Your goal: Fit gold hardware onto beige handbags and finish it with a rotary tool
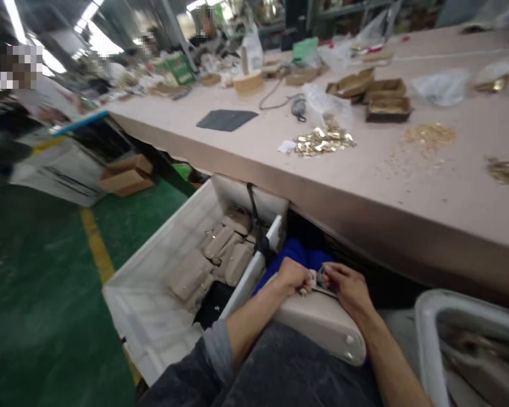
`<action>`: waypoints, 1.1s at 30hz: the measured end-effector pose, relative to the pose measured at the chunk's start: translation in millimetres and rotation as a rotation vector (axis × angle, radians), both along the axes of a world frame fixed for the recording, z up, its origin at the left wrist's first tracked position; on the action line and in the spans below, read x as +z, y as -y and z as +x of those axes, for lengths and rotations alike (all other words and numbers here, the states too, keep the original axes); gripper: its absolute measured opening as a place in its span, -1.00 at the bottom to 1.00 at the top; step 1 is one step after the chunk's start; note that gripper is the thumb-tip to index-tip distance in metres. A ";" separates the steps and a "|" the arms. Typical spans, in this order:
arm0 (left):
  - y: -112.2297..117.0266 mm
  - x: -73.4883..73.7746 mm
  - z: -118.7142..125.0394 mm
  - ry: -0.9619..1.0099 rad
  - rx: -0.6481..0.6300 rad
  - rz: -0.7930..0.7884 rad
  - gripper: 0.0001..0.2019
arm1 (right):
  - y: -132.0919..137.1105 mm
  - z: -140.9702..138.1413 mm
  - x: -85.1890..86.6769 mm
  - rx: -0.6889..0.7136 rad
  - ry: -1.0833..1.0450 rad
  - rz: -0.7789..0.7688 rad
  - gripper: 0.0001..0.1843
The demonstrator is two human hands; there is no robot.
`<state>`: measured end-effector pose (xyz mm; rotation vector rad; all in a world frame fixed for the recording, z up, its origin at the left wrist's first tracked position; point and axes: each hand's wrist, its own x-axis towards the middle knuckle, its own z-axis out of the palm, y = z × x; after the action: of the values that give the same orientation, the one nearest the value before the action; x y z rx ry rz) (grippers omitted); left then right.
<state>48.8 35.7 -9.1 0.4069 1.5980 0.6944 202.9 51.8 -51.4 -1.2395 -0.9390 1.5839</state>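
A cream leather bag piece (pixel 322 325) lies across my lap, below the table edge. My left hand (pixel 294 276) is closed and pinches a small gold fitting at the bag's top edge. My right hand (pixel 348 285) is closed too, its fingers gripping the same spot on the bag around a small metal part. The two hands almost touch. What exactly sits between the fingers is too small to make out.
A white bin (pixel 152 316) with several beige bag pieces stands at my left. A second pale bin (pixel 428 316) is at my right. The long beige table (pixel 246 152) carries piles of gold fittings (pixel 324 141), brown trays (pixel 388 107), a dark mat (pixel 227 120). People sit at the far end.
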 end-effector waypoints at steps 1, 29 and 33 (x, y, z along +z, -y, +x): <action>2.0 -11.0 11.5 0.024 -0.052 -0.025 -0.85 | 9.9 16.8 -3.2 -0.032 -0.015 -0.064 -0.48; 6.1 -34.8 -5.3 0.153 -0.098 0.130 -0.96 | 8.6 13.5 1.4 0.206 0.388 0.046 -0.57; 5.9 -34.2 -5.9 0.161 -0.089 0.135 -0.96 | 7.9 11.6 0.3 0.202 0.393 0.066 -0.58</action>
<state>42.9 29.8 -43.3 0.5055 1.3779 0.7503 214.5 43.9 -51.1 -1.4768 -1.3906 1.4719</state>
